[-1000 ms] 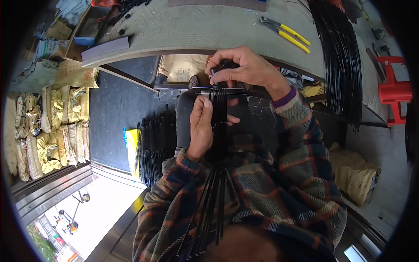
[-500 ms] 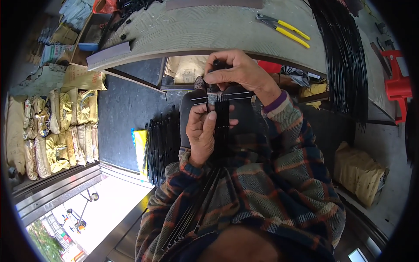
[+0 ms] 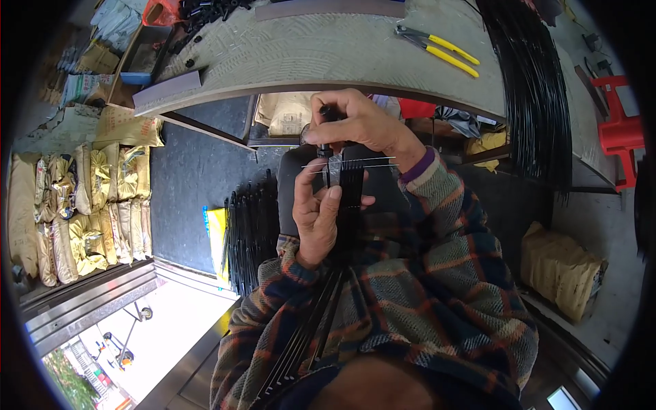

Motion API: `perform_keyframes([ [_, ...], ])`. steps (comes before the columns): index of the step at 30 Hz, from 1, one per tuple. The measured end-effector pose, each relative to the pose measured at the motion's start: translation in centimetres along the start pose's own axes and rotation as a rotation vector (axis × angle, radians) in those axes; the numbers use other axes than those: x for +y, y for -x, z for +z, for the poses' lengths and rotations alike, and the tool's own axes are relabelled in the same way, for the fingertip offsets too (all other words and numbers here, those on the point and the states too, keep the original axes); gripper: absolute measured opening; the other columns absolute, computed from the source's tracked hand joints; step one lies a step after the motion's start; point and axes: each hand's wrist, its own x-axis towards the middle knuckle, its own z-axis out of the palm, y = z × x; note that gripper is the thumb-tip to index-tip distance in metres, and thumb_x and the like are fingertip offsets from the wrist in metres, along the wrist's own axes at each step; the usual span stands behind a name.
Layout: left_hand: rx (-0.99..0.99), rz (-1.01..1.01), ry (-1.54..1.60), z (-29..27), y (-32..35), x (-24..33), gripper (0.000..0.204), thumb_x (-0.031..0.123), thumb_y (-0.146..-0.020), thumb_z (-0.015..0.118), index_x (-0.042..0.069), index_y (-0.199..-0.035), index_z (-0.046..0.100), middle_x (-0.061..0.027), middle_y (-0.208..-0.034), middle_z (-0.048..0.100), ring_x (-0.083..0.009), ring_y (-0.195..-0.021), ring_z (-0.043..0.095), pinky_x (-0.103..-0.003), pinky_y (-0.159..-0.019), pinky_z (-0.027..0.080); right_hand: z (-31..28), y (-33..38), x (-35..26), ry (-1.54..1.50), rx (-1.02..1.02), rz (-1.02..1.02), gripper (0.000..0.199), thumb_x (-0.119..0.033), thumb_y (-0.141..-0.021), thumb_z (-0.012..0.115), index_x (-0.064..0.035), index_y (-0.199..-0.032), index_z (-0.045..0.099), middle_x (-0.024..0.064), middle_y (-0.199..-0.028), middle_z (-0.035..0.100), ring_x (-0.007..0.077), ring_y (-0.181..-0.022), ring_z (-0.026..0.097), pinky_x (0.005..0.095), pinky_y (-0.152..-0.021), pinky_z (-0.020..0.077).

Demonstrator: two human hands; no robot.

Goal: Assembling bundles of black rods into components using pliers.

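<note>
Bundle of slim black rods point(image 3: 351, 183) being held over the lap

Containers: An open-topped brown box point(image 3: 123, 97) is standing at the left end of a grey desk point(image 3: 294, 58); a blue piece point(image 3: 137, 78) is sitting at its near end, the remaining interior being too dim to read. Tan sacks point(image 3: 85, 236) are lying in two rows further left, their contents being hidden. A brown paper sack point(image 3: 562, 273) is resting on the floor at right, its contents also being out of sight.

Hands: The left hand point(image 3: 316, 215) is closing around the bundle's left side, its thumb pressing along the rods and its fingers partly showing beyond them. The right hand point(image 3: 359, 126) is pinching a small black cylindrical piece point(image 3: 324, 111) upright between thumb and curled fingers, the gap being narrow. Two thin silvery rods point(image 3: 381, 162) are crossing the bundle near its top.

Pose: The left forearm is rising from below, palm turning inward. The right forearm is reaching up and bending leftward, the hand hanging above the left one. The bundle is lying before the torso, below the desk's front edge.
</note>
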Motion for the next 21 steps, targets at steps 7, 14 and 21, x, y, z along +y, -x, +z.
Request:
perform_keyframes([
  [7,0.006,-0.007,0.014,-0.1,-0.3,0.1,0.031,0.006,-0.092,0.039,0.007,-0.120,0.025,-0.0263,-0.106,0.055,-0.0279,-0.084,0.063,-0.033,-0.075,0.052,0.4,0.1,-0.3,0.044,-0.018,-0.002,0.023,-0.016,-0.072,0.070,-0.0062,-0.070,0.049,0.0005,-0.071,0.057,0.0056,-0.062,0.051,0.0192,-0.052,0.0396],
  [14,0.025,-0.009,0.016,0.0,-0.6,0.3,0.023,0.006,-0.093,0.038,0.006,-0.113,0.027,-0.0262,-0.104,0.055,-0.0273,-0.083,0.063,-0.032,-0.073,0.052,0.0,-0.7,0.6,0.239,-0.069,-0.186,0.023,-0.014,-0.071,0.071,-0.0054,-0.069,0.049,0.0010,-0.071,0.056,0.0081,-0.070,0.053,0.0222,-0.065,0.0410],
  [21,0.043,-0.018,0.008,0.0,-0.7,0.3,0.027,0.007,-0.093,0.038,0.006,-0.116,0.026,-0.0258,-0.104,0.055,-0.0270,-0.082,0.063,-0.032,-0.073,0.052,0.0,-0.7,0.6,0.240,-0.085,-0.188,0.025,-0.013,-0.070,0.073,-0.0055,-0.068,0.049,0.0018,-0.071,0.057,0.0084,-0.070,0.054,0.0219,-0.063,0.0420],
])
